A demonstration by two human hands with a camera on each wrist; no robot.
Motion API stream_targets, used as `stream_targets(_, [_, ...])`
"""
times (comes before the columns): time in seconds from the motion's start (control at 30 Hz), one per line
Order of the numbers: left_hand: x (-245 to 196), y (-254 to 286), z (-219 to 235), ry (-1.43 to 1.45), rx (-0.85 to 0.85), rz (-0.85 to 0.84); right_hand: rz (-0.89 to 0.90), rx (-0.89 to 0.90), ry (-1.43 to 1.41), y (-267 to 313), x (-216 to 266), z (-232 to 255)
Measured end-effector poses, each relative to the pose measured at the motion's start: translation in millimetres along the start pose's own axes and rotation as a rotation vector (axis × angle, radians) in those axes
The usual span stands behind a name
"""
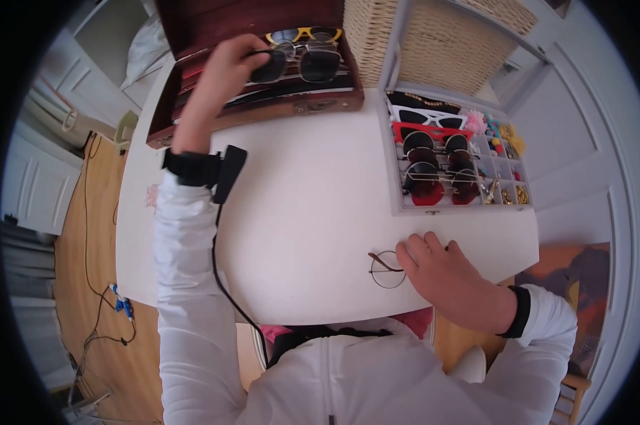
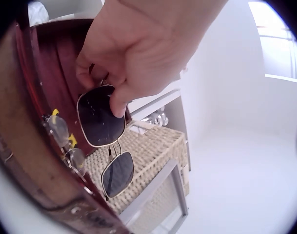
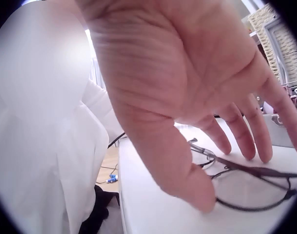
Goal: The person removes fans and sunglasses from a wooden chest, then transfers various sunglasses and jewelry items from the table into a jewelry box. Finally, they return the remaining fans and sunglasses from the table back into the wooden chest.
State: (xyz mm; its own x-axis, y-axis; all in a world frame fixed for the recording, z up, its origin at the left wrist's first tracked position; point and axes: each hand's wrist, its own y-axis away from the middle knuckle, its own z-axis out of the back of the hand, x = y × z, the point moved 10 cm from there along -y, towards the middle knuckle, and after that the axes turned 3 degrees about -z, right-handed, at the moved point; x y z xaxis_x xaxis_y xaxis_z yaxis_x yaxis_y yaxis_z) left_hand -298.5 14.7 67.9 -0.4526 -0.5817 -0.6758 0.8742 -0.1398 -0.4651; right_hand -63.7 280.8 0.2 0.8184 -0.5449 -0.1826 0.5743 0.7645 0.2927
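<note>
My left hand (image 1: 224, 69) pinches a pair of sunglasses (image 2: 102, 117) with square dark lenses and thin gold rims, thumb and fingers at one end of the frame. They hang over the dark red wooden case (image 1: 263, 113), above other eyewear inside it, including yellow-framed glasses (image 1: 284, 35). At the table's front right, my right hand (image 1: 451, 280) is over round thin-rimmed eyeglasses (image 1: 387, 285) with brown temples. In the right wrist view its fingers are spread, and the thumb tip (image 3: 202, 195) overlaps the eyeglasses' rim.
On the right of the white table (image 1: 298, 212) stands a grey display box (image 1: 405, 210) with its lid raised, holding several sunglasses and small trinkets in compartments. A woven basket (image 1: 368, 42) is behind. A black cable (image 1: 224, 276) runs from my left wrist.
</note>
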Motion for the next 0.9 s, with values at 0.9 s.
stream_targets(0.9, [28,4,-37,-0.081,0.134,0.187,-0.187,-0.613,-0.350,-244,-181,163])
